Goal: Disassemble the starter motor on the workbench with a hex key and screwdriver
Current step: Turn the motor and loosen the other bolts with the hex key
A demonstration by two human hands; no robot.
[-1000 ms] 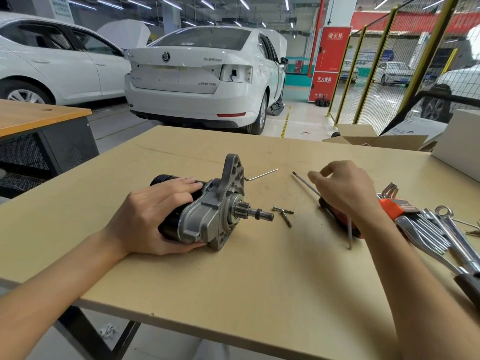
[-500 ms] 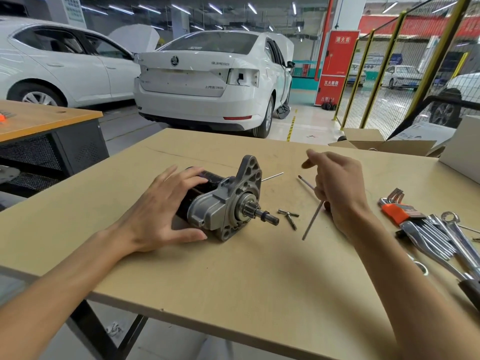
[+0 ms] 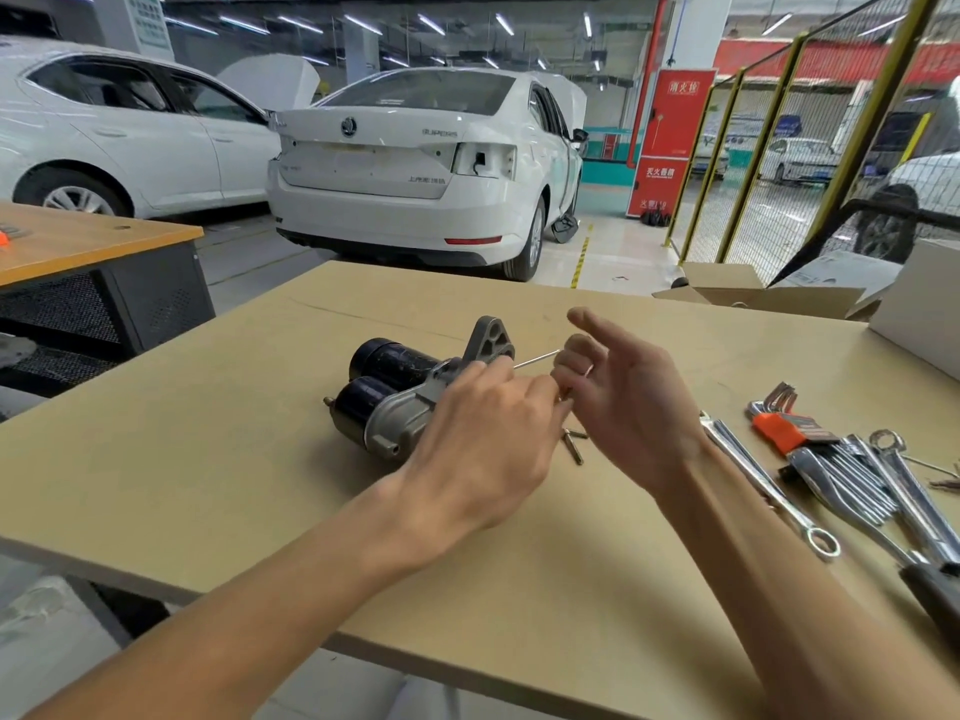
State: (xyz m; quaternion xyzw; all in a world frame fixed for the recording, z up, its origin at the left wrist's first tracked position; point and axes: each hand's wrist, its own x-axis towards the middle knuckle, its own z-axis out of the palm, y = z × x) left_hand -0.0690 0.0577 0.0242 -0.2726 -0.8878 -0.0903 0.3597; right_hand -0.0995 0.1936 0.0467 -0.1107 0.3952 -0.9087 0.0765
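Observation:
The starter motor lies on its side in the middle of the workbench, black cylinders to the left and grey aluminium nose to the right. My left hand hovers over the nose with curled fingers that meet my right hand just right of the motor. Between those fingers sits a thin hex key, only a short glint of it showing. My right index finger points up and the other fingers curl around the key. Another hex key lies on the bench behind the motor. The screwdriver is hidden behind my right hand.
Two removed bolts lie under my hands. Spanners and an orange hex key holder spread along the right side. A cardboard box and a white box stand at the back right. Another bench is at the left.
My left hand has left the motor body and moved right to meet my right hand. My right hand has lifted the thin hex key off the bench and turned palm-left.

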